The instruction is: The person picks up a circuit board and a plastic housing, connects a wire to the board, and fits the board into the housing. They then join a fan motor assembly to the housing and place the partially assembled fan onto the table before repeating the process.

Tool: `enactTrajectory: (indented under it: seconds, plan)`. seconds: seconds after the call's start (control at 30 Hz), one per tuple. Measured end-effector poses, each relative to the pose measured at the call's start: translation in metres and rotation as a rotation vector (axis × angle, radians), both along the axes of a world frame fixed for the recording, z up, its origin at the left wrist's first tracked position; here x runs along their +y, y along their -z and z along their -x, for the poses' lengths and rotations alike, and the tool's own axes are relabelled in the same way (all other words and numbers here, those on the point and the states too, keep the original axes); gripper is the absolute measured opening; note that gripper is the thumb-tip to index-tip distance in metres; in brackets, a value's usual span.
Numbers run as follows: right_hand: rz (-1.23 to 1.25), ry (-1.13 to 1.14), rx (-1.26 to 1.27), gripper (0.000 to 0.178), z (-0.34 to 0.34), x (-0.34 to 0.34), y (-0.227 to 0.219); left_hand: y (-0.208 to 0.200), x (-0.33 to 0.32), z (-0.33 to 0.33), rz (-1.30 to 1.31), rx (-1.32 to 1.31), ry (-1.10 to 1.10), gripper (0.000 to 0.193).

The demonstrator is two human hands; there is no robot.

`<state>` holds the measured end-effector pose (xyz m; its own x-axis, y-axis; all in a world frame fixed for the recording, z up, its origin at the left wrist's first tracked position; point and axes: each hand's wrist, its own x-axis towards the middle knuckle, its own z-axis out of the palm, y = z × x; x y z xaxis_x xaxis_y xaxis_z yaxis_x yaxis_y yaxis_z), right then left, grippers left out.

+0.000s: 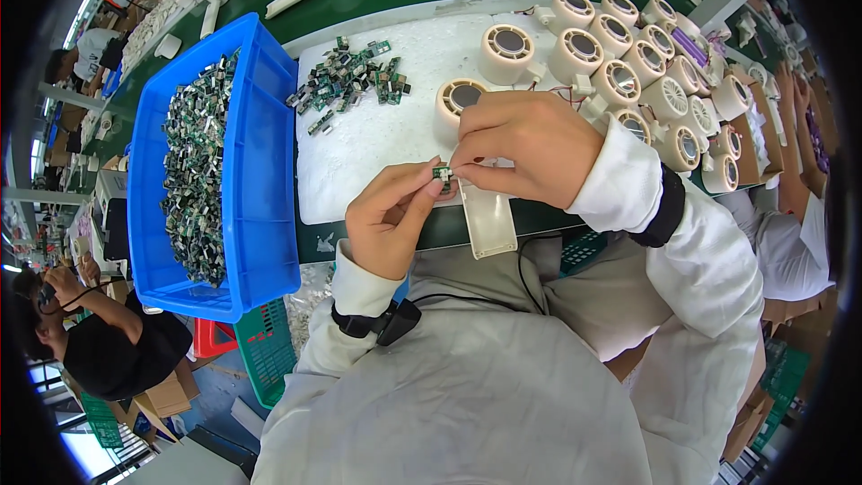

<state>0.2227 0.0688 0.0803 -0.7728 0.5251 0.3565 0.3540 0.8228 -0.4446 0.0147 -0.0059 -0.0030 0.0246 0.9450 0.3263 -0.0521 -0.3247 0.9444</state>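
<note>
While the person's left hand [391, 216] pinches 1 green circuit board [441, 174], the right hand [537, 139] sits at the board's right edge, grip indeterminable, with a cream handle [488, 221] pointing lapward just beside.

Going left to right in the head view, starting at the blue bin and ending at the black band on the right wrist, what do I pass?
Blue plastic bin, loose pile of circuit boards, small circuit board at the fingertips, right hand, black wristband.
</note>
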Motion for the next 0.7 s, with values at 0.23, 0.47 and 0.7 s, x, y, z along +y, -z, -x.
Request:
enactTrajectory:
  seconds: [0.23, 0.47, 0.7]
  plan:
    - [0.185, 0.173, 0.104, 0.01, 0.013, -0.016, 0.011, -0.005, -0.007, -0.003, -0.004, 0.186, -0.125, 0.027]
    - [0.331, 0.385, 0.361, 0.01, 0.027, -0.032, 0.013, -0.018, -0.004, -0.027, -0.39, 0.616, -0.46, 0.035]
    - [0.239, 0.35, 0.318, 0.009, 0.024, -0.023, 0.007, -0.039, -0.004, -0.006, -0.36, 0.713, -0.316, 0.038]
